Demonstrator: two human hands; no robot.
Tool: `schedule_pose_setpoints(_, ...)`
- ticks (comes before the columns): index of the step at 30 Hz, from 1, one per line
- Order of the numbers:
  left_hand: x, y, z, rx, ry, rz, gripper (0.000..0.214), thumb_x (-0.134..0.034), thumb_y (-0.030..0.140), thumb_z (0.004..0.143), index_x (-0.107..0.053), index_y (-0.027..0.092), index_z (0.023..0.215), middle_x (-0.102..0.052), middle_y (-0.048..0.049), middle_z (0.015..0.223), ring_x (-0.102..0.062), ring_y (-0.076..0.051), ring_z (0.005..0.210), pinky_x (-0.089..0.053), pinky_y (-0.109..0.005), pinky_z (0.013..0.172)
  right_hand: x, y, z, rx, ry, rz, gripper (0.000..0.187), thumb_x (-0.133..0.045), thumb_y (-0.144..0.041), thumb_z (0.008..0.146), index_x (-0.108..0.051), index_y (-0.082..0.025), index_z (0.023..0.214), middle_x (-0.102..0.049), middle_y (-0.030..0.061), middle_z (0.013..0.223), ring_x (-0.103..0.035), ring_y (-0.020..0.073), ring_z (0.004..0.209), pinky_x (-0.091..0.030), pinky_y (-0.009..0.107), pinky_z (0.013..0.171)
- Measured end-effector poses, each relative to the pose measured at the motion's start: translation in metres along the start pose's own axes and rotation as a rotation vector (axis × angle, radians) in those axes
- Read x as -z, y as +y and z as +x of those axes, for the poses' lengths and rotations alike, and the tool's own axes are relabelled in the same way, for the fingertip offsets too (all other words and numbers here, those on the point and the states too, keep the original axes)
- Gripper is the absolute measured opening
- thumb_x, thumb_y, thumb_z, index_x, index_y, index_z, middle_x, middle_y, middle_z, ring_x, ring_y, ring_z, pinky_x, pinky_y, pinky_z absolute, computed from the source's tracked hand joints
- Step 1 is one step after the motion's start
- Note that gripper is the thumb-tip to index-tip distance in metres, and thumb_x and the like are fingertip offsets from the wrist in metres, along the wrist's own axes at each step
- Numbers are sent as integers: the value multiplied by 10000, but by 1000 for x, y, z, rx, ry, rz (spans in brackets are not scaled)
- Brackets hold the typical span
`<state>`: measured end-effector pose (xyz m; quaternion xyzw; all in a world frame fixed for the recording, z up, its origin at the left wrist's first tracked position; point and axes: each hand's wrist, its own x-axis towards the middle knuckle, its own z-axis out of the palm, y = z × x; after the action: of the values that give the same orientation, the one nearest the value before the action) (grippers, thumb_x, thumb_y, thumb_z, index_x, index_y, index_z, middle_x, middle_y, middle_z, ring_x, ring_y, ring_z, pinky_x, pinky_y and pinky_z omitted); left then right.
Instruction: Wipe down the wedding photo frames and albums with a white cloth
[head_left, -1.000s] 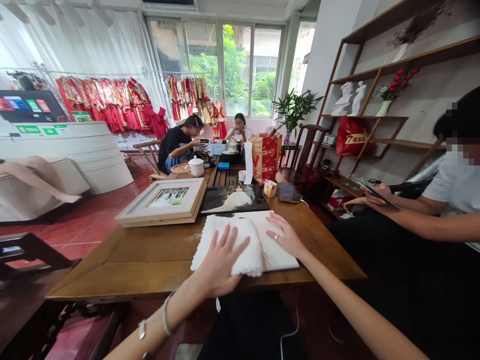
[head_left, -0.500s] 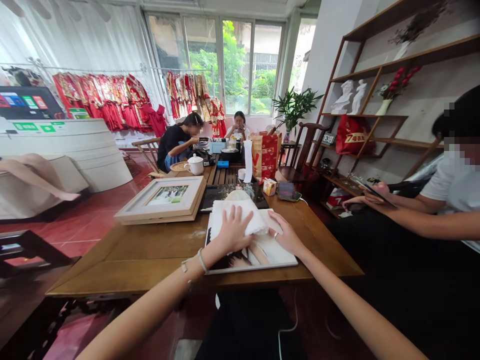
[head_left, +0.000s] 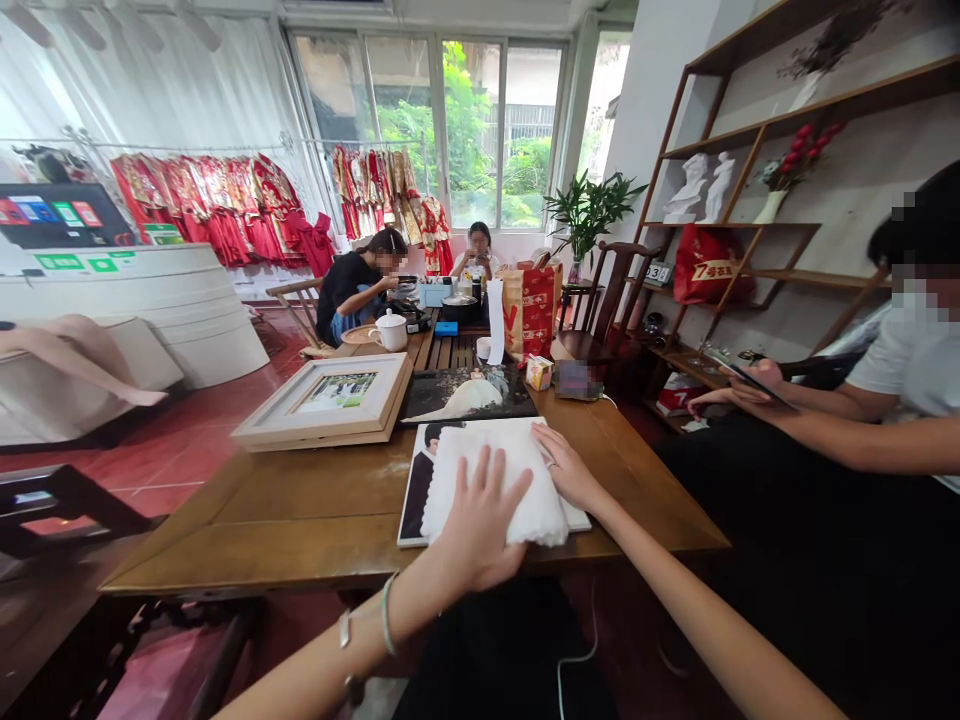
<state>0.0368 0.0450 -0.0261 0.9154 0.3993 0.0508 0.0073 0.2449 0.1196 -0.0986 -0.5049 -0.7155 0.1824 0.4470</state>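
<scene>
White cloth [head_left: 545, 515] lies under the left hand [head_left: 484, 525]; red bag [head_left: 709, 258] reads "7号".

The towel [head_left: 546, 512] is plain white, the photo print [head_left: 415, 502] black and white, the table [head_left: 300, 525] brown, the picture frame [head_left: 330, 434] pale beige, the paper bag [head_left: 536, 312] red and tan with printed motifs, and the hanging garments [head_left: 202, 205] red patterned with gold.

Daylight from rear windows [head_left: 409, 130], brightest area; curtain [head_left: 187, 100] glows pale. Soft sheen on tabletop [head_left: 315, 510], red floor [head_left: 187, 430]. Lower right near black. Wide-angle stretch slants shelves [head_left: 892, 92] at right edge.
</scene>
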Motion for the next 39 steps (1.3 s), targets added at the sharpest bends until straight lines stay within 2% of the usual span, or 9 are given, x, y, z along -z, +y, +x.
schedule_pose_setpoints(4, 10, 13, -27, -38, -52, -67, 848, -573, 466, 718, -179, 296, 1449, -83, -134, 1530, 27, -375, 1380, -39, -604, 1071, 2, -7, -1, -1, 36, 6, 427, -499, -241, 790, -592, -165, 1200, -525, 136, 1321, -453, 259, 1253, -305, 491, 1084)
schedule_pose_setpoints(8, 15, 6, -11, 53, -73, -63, 779, -572, 375, 729, -244, 313, 1432, -172, -114, 1518, -61, -348, 1386, -94, -573, 1083, 5, -10, 0, -25, 84, 43, 414, -555, -239, 755, -621, -168, 1157, -565, 133, 1278, -497, 261, 1215, -346, 471, 1061)
schedule_pose_setpoints(15, 9, -60, 32, 212, 91, 32, 578, -462, 361, 846, -344, 264, 1403, -300, -130, 1472, -195, -346, 1365, -181, -555, 1065, 4, -8, -1, -59, 129, 136, 425, -639, -274, 730, -625, -199, 1148, -577, 118, 1267, -513, 262, 1198, -367, 469, 1044)
schedule_pose_setpoints(18, 8, -86, 36, 199, 101, 58, 562, -445, 312, 856, -341, 252, 1404, -309, -123, 1470, -204, -334, 1364, -193, -541, 1062, 3, -9, -1, -60, 136, 141, 424, -641, -271, 731, -625, -199, 1148, -578, 115, 1266, -510, 257, 1201, -346, 467, 1062)
schedule_pose_setpoints(21, 6, -97, 31, 155, 103, 36, 565, -442, 305, 857, -331, 244, 1408, -291, -117, 1479, -181, -321, 1373, -187, -528, 1068, 4, -9, -1, -64, 140, 145, 413, -637, -254, 733, -628, -200, 1142, -575, 112, 1270, -506, 251, 1207, -334, 460, 1072)
schedule_pose_setpoints(29, 1, -85, 10, 101, 88, -27, 622, -491, 298, 807, -329, 266, 1407, -234, -106, 1501, -122, -330, 1385, -152, -544, 1071, 7, -14, 1, -98, 64, 269, 501, -667, -262, 710, -588, -169, 1196, -557, 122, 1294, -519, 259, 1198, -368, 458, 1046)
schedule_pose_setpoints(34, 7, -78, 9, 112, 66, -7, 648, -502, 291, 788, -320, 277, 1409, -227, -103, 1504, -105, -329, 1387, -137, -557, 1071, 6, -21, -1, -102, 43, 179, 439, -652, -267, 730, -619, -201, 1163, -595, 101, 1251, -546, 265, 1168, -372, 483, 1037)
schedule_pose_setpoints(36, 10, -65, 5, 124, 40, -5, 651, -504, 301, 785, -321, 268, 1410, -223, -113, 1504, -100, -338, 1386, -130, -565, 1071, 6, -23, -2, -88, 37, 136, 415, -631, -259, 745, -626, -205, 1157, -596, 100, 1249, -543, 263, 1173, -364, 488, 1044)
schedule_pose_setpoints(39, 10, -33, -11, 131, -14, -10, 718, -535, 328, 752, -289, 263, 1423, -185, -124, 1514, -67, -366, 1384, -107, -594, 1065, 6, -24, -3, -66, 36, 96, 399, -612, -262, 761, -627, -223, 1158, -589, 88, 1259, -532, 255, 1187, -356, 487, 1054)
